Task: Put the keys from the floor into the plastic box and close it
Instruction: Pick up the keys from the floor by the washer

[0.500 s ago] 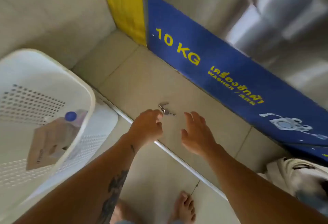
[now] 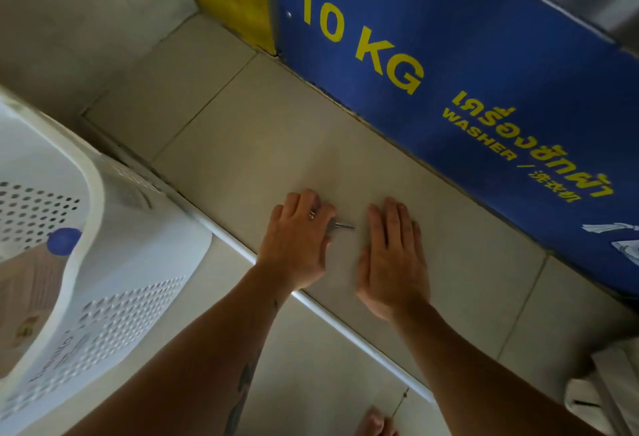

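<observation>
Small silver keys (image 2: 340, 226) lie on the beige floor tile in front of the blue washer panel. My left hand (image 2: 299, 238) rests on top of them, its fingers curled over the key ring, and one key blade sticks out to the right past the fingers. My right hand (image 2: 392, 252) lies flat on the tile just right of that blade, fingers together and holding nothing. No plastic box shows in the head view.
A white perforated laundry basket (image 2: 103, 263) stands at the left with a blue-capped bottle (image 2: 62, 240) inside. The blue washer panel (image 2: 484, 72) marked 10 KG runs along the right. A white strip (image 2: 345, 325) crosses the floor. Pale cloth (image 2: 608, 387) lies at lower right, and my bare foot (image 2: 377, 422) shows below.
The view has dropped closer to the floor. My left hand has moved forward onto the keys and covers the ring. My right hand has come down flat on the tile.
</observation>
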`<control>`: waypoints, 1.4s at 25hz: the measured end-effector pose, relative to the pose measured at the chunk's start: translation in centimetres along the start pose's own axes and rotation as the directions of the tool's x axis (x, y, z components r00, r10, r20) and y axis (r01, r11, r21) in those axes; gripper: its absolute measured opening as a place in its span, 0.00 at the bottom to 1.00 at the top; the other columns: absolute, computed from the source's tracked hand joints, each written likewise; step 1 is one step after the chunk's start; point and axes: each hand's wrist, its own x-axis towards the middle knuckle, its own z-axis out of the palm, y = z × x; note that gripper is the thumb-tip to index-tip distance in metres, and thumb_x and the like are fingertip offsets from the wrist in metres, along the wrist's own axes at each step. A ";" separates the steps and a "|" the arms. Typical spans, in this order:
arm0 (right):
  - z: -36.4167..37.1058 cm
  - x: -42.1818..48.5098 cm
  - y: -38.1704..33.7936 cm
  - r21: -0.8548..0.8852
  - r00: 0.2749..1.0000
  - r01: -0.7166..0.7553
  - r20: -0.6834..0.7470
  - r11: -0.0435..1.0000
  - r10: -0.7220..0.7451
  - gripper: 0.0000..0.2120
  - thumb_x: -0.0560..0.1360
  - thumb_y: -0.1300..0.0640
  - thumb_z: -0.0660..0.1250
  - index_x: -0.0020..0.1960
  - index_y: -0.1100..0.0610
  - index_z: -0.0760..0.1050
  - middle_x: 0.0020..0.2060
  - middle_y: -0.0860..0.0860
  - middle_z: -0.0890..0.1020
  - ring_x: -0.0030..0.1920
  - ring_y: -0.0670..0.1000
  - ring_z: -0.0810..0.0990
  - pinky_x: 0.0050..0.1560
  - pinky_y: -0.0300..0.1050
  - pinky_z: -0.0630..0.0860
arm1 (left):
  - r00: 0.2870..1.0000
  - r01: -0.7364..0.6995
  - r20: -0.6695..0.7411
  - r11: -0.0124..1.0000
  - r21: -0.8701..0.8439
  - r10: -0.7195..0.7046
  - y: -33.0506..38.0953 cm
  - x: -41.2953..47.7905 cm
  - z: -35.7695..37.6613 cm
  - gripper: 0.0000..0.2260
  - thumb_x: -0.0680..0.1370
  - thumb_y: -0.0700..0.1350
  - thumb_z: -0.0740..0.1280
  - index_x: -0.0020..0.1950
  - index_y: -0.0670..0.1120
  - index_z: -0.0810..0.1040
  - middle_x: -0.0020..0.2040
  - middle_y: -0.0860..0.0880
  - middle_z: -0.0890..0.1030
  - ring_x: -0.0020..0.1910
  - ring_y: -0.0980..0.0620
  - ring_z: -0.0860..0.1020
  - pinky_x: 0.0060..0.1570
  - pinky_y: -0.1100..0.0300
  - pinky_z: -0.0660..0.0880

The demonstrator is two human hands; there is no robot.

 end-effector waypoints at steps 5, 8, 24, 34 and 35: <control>0.1 0.0 0.0 -0.003 1.000 0.000 -0.018 1.000 -0.001 0.36 0.73 0.50 0.54 0.79 0.59 0.55 0.78 0.61 0.57 0.78 0.62 0.54 0.76 0.60 0.53 | 0.998 -0.036 -0.056 0.998 0.058 0.039 -0.2 0.4 0.9 0.10 0.75 0.45 0.66 0.55 0.45 0.74 0.52 0.44 0.75 0.48 0.43 0.73 0.44 0.51 0.75; -0.7 0.0 0.2 -0.017 0.999 0.008 0.039 1.000 -0.007 0.36 0.73 0.50 0.54 0.80 0.58 0.53 0.78 0.60 0.56 0.78 0.61 0.54 0.77 0.58 0.53 | 0.995 0.042 0.089 0.995 0.092 -0.050 0.2 1.1 -0.4 0.14 0.78 0.47 0.62 0.61 0.43 0.70 0.55 0.43 0.73 0.50 0.41 0.74 0.41 0.50 0.73; -29.2 -10.3 -3.7 0.045 0.934 0.027 0.354 0.999 -0.041 0.33 0.76 0.59 0.60 0.79 0.54 0.54 0.74 0.49 0.64 0.73 0.53 0.63 0.66 0.51 0.69 | 0.734 0.612 0.494 0.138 -0.778 -0.466 7.6 -8.5 -27.4 0.13 0.75 0.31 0.55 0.45 0.44 0.76 0.35 0.44 0.77 0.29 0.52 0.72 0.29 0.62 0.71; -51.4 -20.7 -16.0 0.061 0.958 0.256 0.118 0.965 -0.261 0.30 0.76 0.58 0.60 0.77 0.54 0.57 0.73 0.52 0.66 0.72 0.56 0.66 0.67 0.53 0.68 | 0.902 0.376 -0.039 0.826 -0.420 -0.430 12.1 -20.3 -51.5 0.09 0.76 0.46 0.61 0.36 0.50 0.72 0.32 0.52 0.74 0.37 0.45 0.75 0.35 0.57 0.67; -53.0 -21.6 -16.6 0.051 0.954 0.276 0.109 0.960 -0.280 0.29 0.76 0.59 0.59 0.77 0.54 0.58 0.72 0.53 0.67 0.71 0.57 0.66 0.67 0.54 0.68 | 0.904 0.365 -0.067 0.845 -0.390 -0.421 12.4 -21.5 -53.0 0.08 0.77 0.46 0.60 0.39 0.50 0.74 0.34 0.52 0.75 0.37 0.46 0.75 0.35 0.57 0.66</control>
